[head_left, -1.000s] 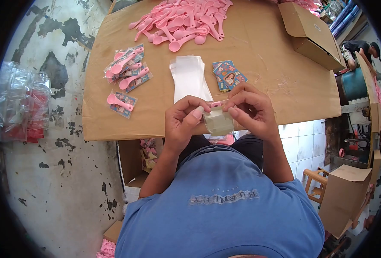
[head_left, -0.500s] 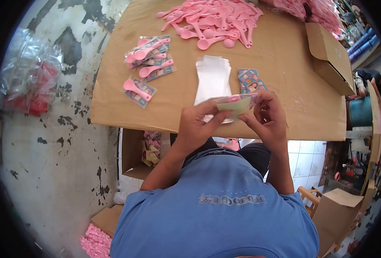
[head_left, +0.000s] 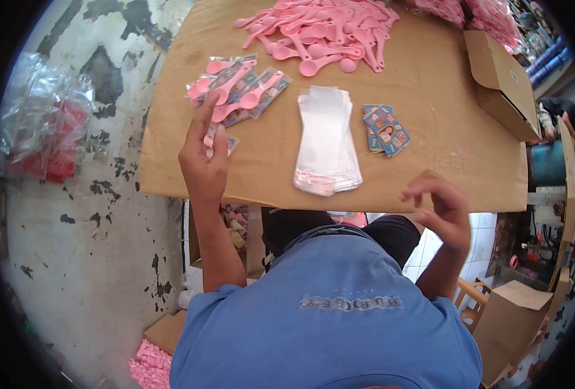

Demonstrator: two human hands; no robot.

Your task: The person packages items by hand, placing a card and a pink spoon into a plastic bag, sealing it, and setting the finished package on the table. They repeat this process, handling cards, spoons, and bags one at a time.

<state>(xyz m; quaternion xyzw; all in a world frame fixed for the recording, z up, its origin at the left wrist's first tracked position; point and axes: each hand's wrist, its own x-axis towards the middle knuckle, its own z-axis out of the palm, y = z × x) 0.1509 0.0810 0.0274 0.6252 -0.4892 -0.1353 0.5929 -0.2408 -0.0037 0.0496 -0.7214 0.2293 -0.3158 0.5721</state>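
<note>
My left hand [head_left: 206, 152] is raised with its fingers apart at the lower edge of a group of bagged pink spoons with printed cards [head_left: 235, 91], covering part of one bag. My right hand [head_left: 440, 207] hovers over the table's front edge, fingers spread and curved, holding nothing. Between the hands lies a stack of clear plastic bags [head_left: 327, 139]. Blue printed cards [head_left: 386, 129] sit to the right of that stack. A large pile of loose pink spoons [head_left: 326, 32] covers the far middle of the brown table [head_left: 274, 181].
An open cardboard box [head_left: 501, 84] stands at the table's right edge. Clear and red plastic packs [head_left: 47, 129] are at far left. Another cardboard box [head_left: 511, 324] is at lower right. A person [head_left: 553, 113] is partly visible beyond, at right.
My left hand has moved left to the bagged spoons and no longer holds a packet; one more packet lies in that group. My right hand has moved right and down, off the packet.
</note>
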